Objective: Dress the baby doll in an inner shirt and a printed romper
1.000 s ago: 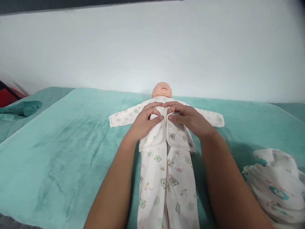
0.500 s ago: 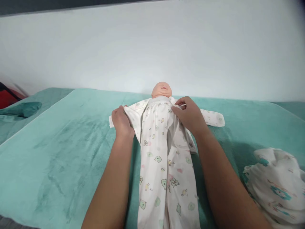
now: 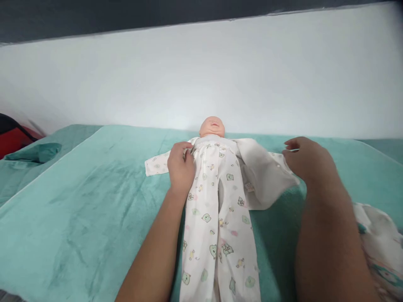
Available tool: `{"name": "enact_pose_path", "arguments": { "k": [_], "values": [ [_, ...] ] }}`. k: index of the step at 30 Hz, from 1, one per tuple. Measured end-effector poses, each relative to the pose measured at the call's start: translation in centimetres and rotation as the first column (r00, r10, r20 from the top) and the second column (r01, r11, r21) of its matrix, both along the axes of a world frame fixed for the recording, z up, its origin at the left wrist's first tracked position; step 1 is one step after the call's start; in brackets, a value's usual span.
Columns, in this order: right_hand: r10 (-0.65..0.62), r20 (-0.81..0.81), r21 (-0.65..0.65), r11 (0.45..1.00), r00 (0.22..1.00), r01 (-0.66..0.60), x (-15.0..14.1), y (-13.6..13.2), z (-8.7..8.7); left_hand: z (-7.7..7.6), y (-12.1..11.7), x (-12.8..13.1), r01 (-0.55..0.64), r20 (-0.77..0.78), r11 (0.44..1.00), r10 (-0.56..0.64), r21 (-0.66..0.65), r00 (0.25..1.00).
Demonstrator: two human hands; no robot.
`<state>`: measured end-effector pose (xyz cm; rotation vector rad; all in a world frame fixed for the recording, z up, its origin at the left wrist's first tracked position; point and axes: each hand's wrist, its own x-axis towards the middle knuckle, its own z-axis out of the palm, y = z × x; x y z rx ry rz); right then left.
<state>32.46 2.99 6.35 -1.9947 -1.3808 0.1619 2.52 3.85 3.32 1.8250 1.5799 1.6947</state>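
A baby doll (image 3: 213,127) lies on its back, head toward the wall. It wears a white printed jacket (image 3: 157,164), its sleeves spread to both sides. White baby trousers (image 3: 204,218) with animal prints lie along its front, the waistband near the neck. My left hand (image 3: 181,165) is closed, bent fingers against the jacket beside the left end of the waistband; what they grip is hidden. Out to the right, my right hand (image 3: 307,161) has its fingers closed at the outer edge of the jacket's right flap (image 3: 262,176), which is turned back with its plain inside and a small label showing.
A green plush cover (image 3: 103,201) lies under the doll. Bunched printed white cloth (image 3: 380,247) sits at the right, partly behind my right forearm. A white wall (image 3: 201,75) rises at the back. Something red and black (image 3: 14,136) stands at the far left.
My right hand has moved right from the waistband, and the right flap is now folded outward. My left hand has shifted inward to the trousers' side; the left flap no longer spreads outward.
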Motion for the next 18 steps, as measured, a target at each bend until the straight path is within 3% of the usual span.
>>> {"name": "enact_pose_path", "arguments": {
  "k": [2, 5, 7, 10, 15, 18],
  "values": [
    [0.004, 0.010, 0.025, 1.000, 1.000, -0.004, -0.9, -0.4, 0.9, -0.1, -0.1, 0.1, 0.065, -0.114, 0.998, -0.064, 0.005, 0.991],
    [0.261, -0.052, 0.174, 0.953, 0.964, -0.249, -5.4, -0.1, 1.1, -0.3, -0.3, 0.1, 0.198, -0.251, 0.980, -0.187, 0.020, 0.950],
    [0.434, -0.103, 0.215, 0.888, 0.895, -0.406, -8.7, 0.6, 0.2, -0.2, -0.5, 0.2, 0.258, -0.354, 0.966, -0.235, 0.017, 0.905],
    [0.566, -0.166, 0.219, 0.820, 0.808, -0.529, -11.5, 1.6, -1.7, 0.0, -0.9, 0.8, 0.274, -0.403, 0.961, -0.262, -0.028, 0.877],
    [0.570, -0.303, 0.190, 0.822, 0.764, -0.538, -11.7, 1.9, -2.7, 0.3, -0.6, 1.4, 0.360, -0.119, 0.910, -0.388, -0.204, 0.914],
    [0.559, -0.376, 0.177, 0.826, 0.739, -0.535, -11.5, 2.0, -2.6, 0.0, 0.5, 0.9, 0.388, 0.101, 0.874, -0.376, -0.292, 0.921]
  ]
}}
